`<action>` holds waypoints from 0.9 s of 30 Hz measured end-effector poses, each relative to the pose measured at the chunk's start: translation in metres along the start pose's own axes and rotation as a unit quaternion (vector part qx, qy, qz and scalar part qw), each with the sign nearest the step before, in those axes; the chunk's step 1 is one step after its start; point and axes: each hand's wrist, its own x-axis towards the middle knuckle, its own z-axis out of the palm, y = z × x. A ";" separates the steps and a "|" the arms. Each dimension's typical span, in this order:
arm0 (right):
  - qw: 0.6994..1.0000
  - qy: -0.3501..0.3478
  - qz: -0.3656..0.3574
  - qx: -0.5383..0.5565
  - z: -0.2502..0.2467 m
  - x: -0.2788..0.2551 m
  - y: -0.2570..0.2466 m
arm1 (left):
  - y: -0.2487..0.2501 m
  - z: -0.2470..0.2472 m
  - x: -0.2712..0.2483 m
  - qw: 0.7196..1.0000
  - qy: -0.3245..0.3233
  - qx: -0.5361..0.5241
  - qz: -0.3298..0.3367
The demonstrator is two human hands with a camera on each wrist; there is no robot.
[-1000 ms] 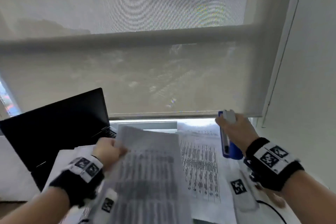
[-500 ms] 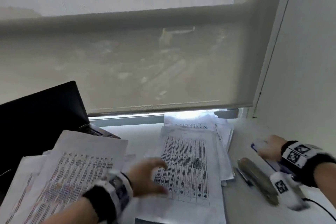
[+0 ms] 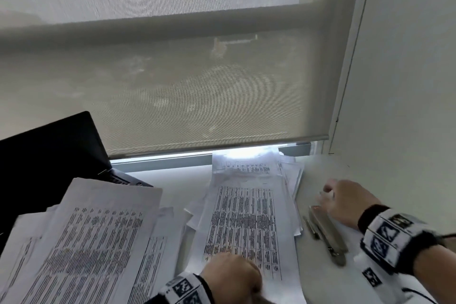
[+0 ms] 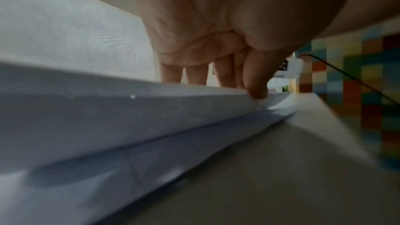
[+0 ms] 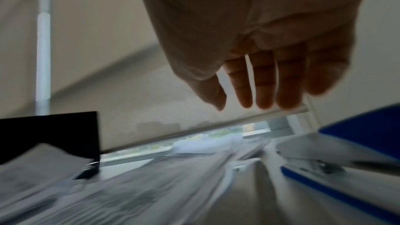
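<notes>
My left hand (image 3: 232,271): fingers (image 4: 255,78) pinch near edge of printed sheets (image 3: 246,224); gather all layers, lift square. My right hand (image 5: 259,40): fingers released near stapler (image 5: 363,131).

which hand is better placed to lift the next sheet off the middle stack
Left: the left hand pinches the near edge of the top sheet; the right hand hangs open by the stapler.

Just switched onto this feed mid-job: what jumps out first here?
Printed tables cover the desk: the left hand grips the near edge of the middle stack, with another pile fanned at left in front of the black laptop. At right, the open right hand hovers above a blue stapler, all under a drawn roller blind.
</notes>
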 end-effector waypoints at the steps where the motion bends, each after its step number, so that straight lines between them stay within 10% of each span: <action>1: 1.000 -0.027 -0.007 -0.006 0.002 -0.011 -0.003 | 0.003 0.001 -0.003 1.000 0.008 -0.017 -0.008; 13: 0.986 -0.153 0.067 0.006 0.028 -0.056 0.019 | 0.051 0.046 -0.029 0.941 -0.009 -0.332 -0.062; 21: 0.993 -0.097 0.065 -0.016 0.037 -0.070 0.010 | -0.006 0.016 -0.018 0.948 0.140 -0.138 -0.251; 27: 0.992 -0.082 0.092 0.031 0.032 -0.064 -0.014 | -0.027 0.009 0.002 0.970 0.082 -0.059 -0.220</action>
